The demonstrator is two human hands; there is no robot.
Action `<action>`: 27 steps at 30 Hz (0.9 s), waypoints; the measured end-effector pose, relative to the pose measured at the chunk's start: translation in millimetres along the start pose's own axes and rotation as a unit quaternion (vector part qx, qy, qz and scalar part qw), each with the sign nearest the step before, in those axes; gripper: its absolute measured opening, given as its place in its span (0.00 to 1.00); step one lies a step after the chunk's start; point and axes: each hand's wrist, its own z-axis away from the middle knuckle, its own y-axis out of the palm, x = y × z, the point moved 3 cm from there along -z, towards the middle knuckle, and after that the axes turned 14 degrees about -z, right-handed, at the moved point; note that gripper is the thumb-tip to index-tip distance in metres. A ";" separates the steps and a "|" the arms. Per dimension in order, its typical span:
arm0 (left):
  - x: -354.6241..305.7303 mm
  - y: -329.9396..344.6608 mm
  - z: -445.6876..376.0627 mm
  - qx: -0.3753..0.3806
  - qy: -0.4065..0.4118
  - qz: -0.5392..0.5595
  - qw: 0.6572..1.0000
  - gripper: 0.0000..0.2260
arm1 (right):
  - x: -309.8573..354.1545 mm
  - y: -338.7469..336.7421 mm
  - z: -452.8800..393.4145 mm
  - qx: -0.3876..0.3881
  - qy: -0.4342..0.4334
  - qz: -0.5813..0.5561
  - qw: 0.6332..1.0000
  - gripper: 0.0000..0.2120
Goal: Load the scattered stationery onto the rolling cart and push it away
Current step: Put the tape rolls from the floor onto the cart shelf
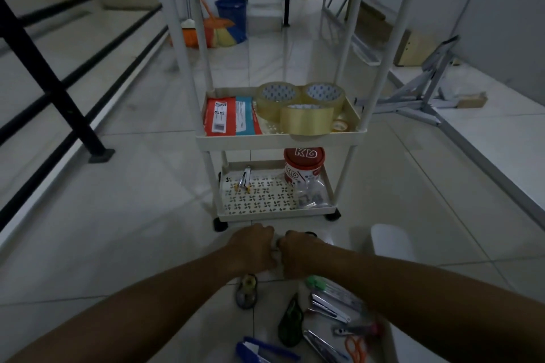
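A white three-tier rolling cart [283, 140] stands on the tiled floor ahead of me. Its middle shelf holds three rolls of clear tape [306, 119] and a red and blue packet [231, 116]. The bottom shelf holds a red tin [303, 166], a small metal item [245, 178] and clear bags [312, 194]. My left hand [253, 247] and right hand [296, 253] are closed together just in front of the cart's base, around something small that I cannot make out. Below them on the floor lie tape dispensers [247, 292], staplers [330, 308], a blue stapler [259, 351], pens [321, 283] and orange scissors [355, 348].
A black railing [59, 91] runs along the left. Behind the cart are a blue bin [231, 18] and brooms [218, 29]. A folded metal frame [424, 88] and cardboard boxes [413, 47] lie at the right, beside a white ledge. A white chair seat [392, 240] is near my right arm.
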 end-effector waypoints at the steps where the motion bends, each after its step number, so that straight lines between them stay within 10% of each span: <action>1: -0.3 -12.8 1.4 -0.011 0.005 0.006 1.000 0.18 | 4.6 -8.0 2.3 0.006 0.003 0.002 1.000 0.24; 11: 15.0 -170.0 46.5 -0.108 -0.021 0.072 0.991 0.13 | 29.0 -133.0 41.5 0.025 0.058 -0.096 0.993 0.08; 20: 46.6 -277.6 60.8 -0.300 -0.084 0.039 0.949 0.15 | 60.9 -253.2 100.8 -0.164 -0.029 -0.082 0.983 0.16; 27: 55.5 -262.6 15.0 -0.265 -0.104 0.031 0.958 0.13 | 62.5 -265.3 78.6 -0.326 -0.046 -0.068 0.942 0.18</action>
